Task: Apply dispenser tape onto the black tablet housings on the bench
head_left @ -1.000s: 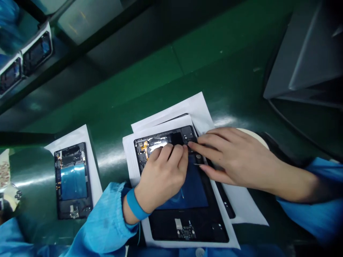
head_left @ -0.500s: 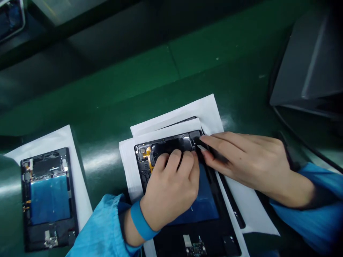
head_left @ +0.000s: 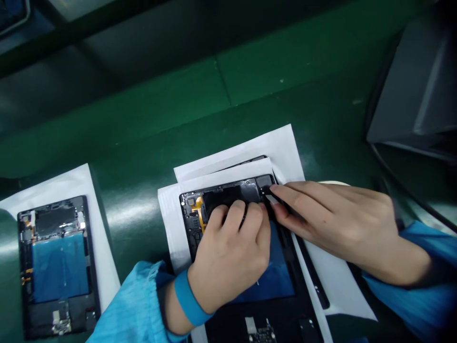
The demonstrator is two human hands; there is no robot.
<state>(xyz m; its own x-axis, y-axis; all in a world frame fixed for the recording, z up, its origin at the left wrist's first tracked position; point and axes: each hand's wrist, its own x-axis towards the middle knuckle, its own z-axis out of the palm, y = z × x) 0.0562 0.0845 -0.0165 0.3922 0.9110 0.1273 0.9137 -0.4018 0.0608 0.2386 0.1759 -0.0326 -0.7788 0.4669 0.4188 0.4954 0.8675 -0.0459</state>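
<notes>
Both hands down on the opened tablet (head_left: pixel 271 286), dead centre on the green belt (head_left: pixel 150 119).

Head view: left hand (head_left: pixel 232 257) lies curled, fingertips pressing the tablet's top section; right hand (head_left: pixel 332 224) lies flat, fingers extended to the top right corner, holding nothing visible. White paper (head_left: pixel 171 224) beneath. A second open tablet (head_left: pixel 57 267) lies left. No readable writing.

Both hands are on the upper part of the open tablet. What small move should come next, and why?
Probably press the small strip down at the top right corner. The right hand has its fingertips at that corner of the tablet, where a pale strip shows under them, and the left hand rests curled beside it on the upper part, steadying it.
</notes>
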